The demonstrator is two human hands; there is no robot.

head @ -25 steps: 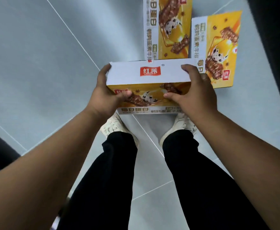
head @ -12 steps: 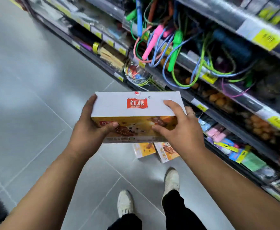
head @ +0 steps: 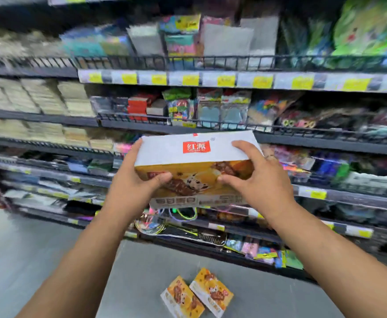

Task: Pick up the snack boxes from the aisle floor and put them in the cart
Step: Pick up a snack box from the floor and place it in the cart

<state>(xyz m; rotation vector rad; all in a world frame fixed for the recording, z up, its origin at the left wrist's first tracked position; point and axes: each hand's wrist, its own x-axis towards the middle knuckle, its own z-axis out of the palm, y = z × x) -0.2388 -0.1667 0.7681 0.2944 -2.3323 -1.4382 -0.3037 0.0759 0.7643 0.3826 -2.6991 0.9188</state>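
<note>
I hold a yellow and white snack box (head: 197, 161) with a red logo on its white side, at chest height in front of the shelves. My left hand (head: 135, 187) grips its left end and my right hand (head: 254, 182) grips its right end. Two more snack boxes lie side by side on the grey aisle floor below: the left floor box (head: 182, 298) and the right floor box (head: 212, 291). No cart is in view.
Dark store shelves (head: 211, 80) packed with stationery and toys fill the view ahead, with yellow price tags along their edges. Skipping ropes (head: 178, 214) hang at the low shelf. Grey tiled floor (head: 27, 260) stretches to the left.
The view has swung up from the floor to the shelves as I rose. The held box came up with both hands; the two other boxes stayed on the floor.
</note>
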